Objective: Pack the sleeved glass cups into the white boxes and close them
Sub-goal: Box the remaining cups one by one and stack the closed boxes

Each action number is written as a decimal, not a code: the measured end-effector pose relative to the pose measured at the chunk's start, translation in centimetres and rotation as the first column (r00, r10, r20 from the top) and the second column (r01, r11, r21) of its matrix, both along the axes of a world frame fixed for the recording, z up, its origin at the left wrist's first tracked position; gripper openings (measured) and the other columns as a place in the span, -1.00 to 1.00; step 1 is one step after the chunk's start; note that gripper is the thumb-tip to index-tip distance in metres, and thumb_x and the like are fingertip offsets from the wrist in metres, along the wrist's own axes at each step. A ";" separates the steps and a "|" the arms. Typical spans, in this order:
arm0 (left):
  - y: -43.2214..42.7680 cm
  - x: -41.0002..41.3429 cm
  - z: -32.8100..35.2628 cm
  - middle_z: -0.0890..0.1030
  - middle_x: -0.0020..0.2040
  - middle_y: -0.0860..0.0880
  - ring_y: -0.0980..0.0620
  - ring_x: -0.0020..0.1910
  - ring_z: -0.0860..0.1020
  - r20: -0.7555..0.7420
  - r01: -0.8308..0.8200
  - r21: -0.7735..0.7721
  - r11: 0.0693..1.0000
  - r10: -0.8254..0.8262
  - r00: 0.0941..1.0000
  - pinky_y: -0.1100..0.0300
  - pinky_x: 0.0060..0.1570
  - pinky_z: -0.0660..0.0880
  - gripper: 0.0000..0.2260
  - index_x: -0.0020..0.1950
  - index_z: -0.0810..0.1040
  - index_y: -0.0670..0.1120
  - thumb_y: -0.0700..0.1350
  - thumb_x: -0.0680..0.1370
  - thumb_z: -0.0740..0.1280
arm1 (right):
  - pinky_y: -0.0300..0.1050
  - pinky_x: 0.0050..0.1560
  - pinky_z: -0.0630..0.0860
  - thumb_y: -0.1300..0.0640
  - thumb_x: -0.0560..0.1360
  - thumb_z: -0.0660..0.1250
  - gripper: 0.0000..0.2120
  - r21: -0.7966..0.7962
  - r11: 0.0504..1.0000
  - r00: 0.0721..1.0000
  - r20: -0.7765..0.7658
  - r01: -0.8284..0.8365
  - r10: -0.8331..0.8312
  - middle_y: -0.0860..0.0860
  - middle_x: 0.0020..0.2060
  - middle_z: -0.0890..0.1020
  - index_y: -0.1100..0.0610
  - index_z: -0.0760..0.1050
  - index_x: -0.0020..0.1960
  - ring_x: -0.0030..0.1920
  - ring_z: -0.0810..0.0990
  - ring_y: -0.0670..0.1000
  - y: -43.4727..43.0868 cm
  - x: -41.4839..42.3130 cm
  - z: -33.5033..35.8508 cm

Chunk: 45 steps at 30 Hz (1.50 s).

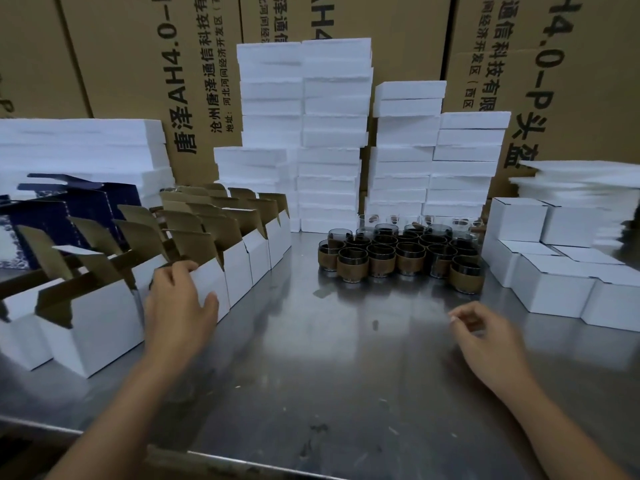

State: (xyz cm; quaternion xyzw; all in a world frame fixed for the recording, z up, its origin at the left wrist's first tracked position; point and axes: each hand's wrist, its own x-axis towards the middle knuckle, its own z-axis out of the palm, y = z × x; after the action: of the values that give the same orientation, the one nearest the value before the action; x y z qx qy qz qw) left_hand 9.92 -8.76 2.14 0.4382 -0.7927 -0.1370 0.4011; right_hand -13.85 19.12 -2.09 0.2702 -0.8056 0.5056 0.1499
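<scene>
Left hand (180, 303) grasps an open box (219, 276): fingers curled over its top rim, thumb on its white front wall. That box stands in a row of open boxes (263, 247) with brown flaps raised, along the left side of the steel table (329, 358). Right hand (485, 337) hovers above the table, fingers loosely curled, apparently holding nothing; blur limits certainty. Sleeved cups (398, 254) stand clustered at the table's middle rear, well apart from both hands. Closed boxes (554, 289) are stacked at right. White foam stacks (329, 133) and brown cartons (138, 64) stand behind.
</scene>
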 end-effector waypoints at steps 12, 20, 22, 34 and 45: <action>5.8 -2.9 1.4 0.47 -0.08 0.10 -0.13 -0.02 0.54 -0.119 0.290 -0.206 0.934 -0.318 0.940 -0.11 -0.07 0.55 -0.67 0.20 0.42 -0.02 -0.25 0.49 0.38 | -0.40 -0.25 0.37 0.31 0.45 0.35 -0.78 -0.009 0.999 0.999 -0.019 -0.033 0.033 -0.08 -0.33 0.58 0.04 0.48 -0.28 -0.24 0.53 -0.13 -0.2 0.0 -0.2; 13.2 -9.3 1.3 0.56 0.03 -0.01 -0.07 -0.05 0.50 -0.102 0.547 -0.213 0.810 -0.575 0.812 0.07 -0.12 0.43 -0.73 0.16 0.44 -0.01 -0.24 0.50 0.29 | -0.47 -0.20 0.34 0.25 0.42 0.41 -0.73 -0.073 0.983 0.983 0.057 -0.170 0.175 -0.08 -0.17 0.58 -0.08 0.46 -0.05 -0.11 0.54 -0.11 -0.2 0.9 0.3; 14.8 -10.5 1.0 0.56 0.09 -0.04 -0.12 -0.01 0.51 -0.054 0.575 -0.217 0.789 -0.598 0.800 0.02 -0.07 0.45 -0.72 0.20 0.42 -0.01 -0.21 0.51 0.28 | -0.45 -0.17 0.37 0.11 0.38 0.48 -0.51 -0.034 0.960 0.951 0.130 -0.277 0.279 -0.18 0.02 0.51 -0.15 0.34 0.19 0.05 0.48 -0.20 -0.3 1.2 0.2; 16.6 -14.1 -0.1 0.50 0.10 -0.02 0.05 0.07 0.47 -0.090 0.570 -0.467 0.676 -0.678 0.730 0.26 0.01 0.43 -0.70 0.20 0.43 -0.11 -0.05 0.50 0.25 | -0.46 -0.10 0.43 0.09 0.29 0.54 -0.25 -0.169 0.915 0.892 0.215 -0.367 0.397 -0.24 0.18 0.42 -0.14 0.18 0.32 0.09 0.44 -0.38 -1.7 0.2 0.1; 12.1 -16.3 -2.7 0.35 0.29 0.18 0.32 0.20 0.35 -0.509 0.814 0.376 0.443 -0.636 0.580 0.52 -0.09 0.29 -0.50 0.43 0.22 0.10 0.00 0.54 0.33 | -0.18 0.27 0.38 0.03 0.31 0.52 -0.23 -0.134 0.899 0.857 0.272 -0.418 0.439 -0.23 0.32 0.41 -0.14 0.23 0.42 0.33 0.37 -0.21 -1.2 -0.7 0.4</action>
State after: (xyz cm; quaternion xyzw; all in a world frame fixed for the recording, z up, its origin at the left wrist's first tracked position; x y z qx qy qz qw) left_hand -6.40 3.37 -0.51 0.1235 -0.7521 -0.5922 0.2616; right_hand -14.53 17.87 -1.66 0.3585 -0.7202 0.5887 -0.0789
